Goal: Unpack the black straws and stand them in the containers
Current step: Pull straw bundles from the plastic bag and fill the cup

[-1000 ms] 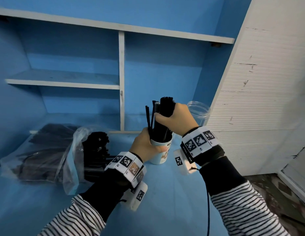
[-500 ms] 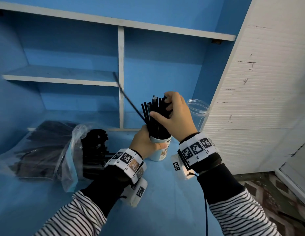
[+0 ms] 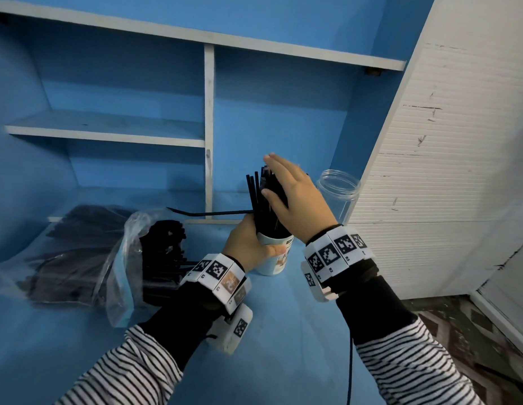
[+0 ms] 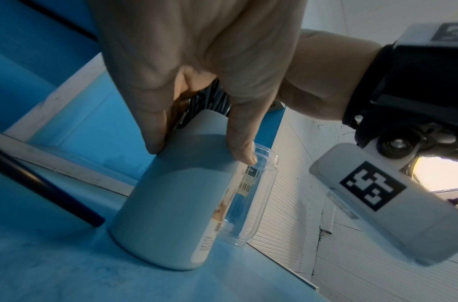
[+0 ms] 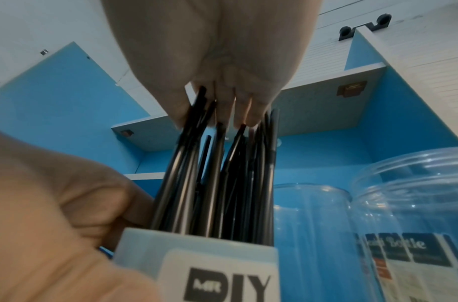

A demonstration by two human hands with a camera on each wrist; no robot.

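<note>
A white paper cup (image 3: pixel 273 263) stands on the blue shelf, packed with upright black straws (image 3: pixel 261 200). My left hand (image 3: pixel 251 247) grips the cup near its rim; its fingers (image 4: pixel 238 130) wrap the cup wall (image 4: pixel 171 204). My right hand (image 3: pixel 283 182) is flat, fingers straight, resting on the straw tops; its fingertips (image 5: pixel 222 114) touch the straw ends (image 5: pixel 217 173). One loose straw (image 3: pixel 207 213) sticks out sideways to the left by the cup rim. A clear plastic bag (image 3: pixel 79 258) of more black straws lies to the left.
A clear plastic jar (image 3: pixel 339 194) stands just right of the cup, and the right wrist view shows two clear jars (image 5: pixel 313 235) (image 5: pixel 416 204). A white divider post (image 3: pixel 208 135) and shelves are behind. A white panel wall (image 3: pixel 444 171) is on the right.
My right hand has let go of the straw bundle and opened flat over the straw tops. The loose straw that pointed up to the left has dropped to nearly horizontal.
</note>
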